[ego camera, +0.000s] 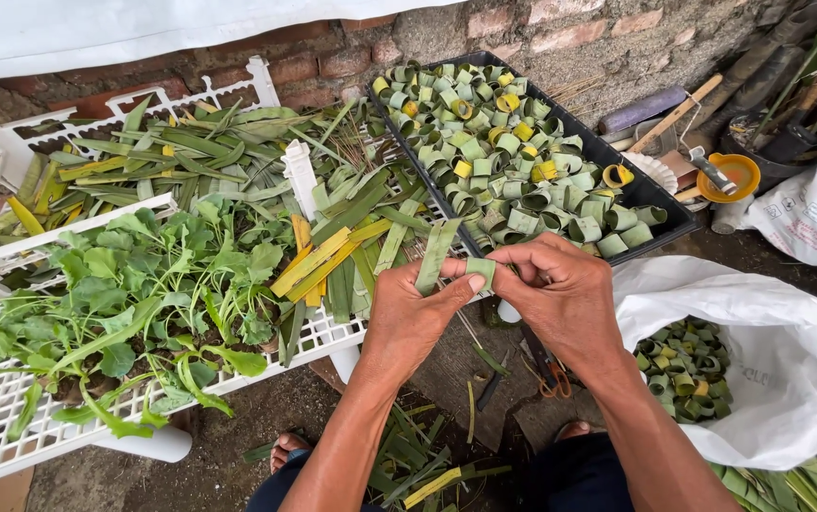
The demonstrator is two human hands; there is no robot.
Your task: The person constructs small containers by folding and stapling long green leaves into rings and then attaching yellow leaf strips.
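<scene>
Racks of white slatted plastic (10,417) fill the left side, the biggest thing in view, carrying a heap of leafy green plants with soil on their roots (133,294) and, behind it, a spread of long green and yellow palm-leaf strips (238,161). Next in size, a white plastic sack (788,351) sits open at the right, with rolled green leaf rings (685,370) lying inside it. A black rectangular plastic tray (666,194) rests against the brick wall (332,57) above the hands, packed with more such rings, green and a few yellow (513,152). Beyond the tray lies an orange plastic bowl (728,175) among wooden sticks.

Both hands meet in the middle of the picture, over the rack's front edge. The left hand (408,318) pinches 1 flat green leaf strip (437,254), which stands up from its fingers, the grip narrow between thumb and forefinger. The right hand (565,299) closes its fingertips on the folded lower end of that same strip, touching the left thumb. Under the hands, on the dirt ground, lie orange-handled scissors (549,372) and loose leaf scraps (418,465).
</scene>
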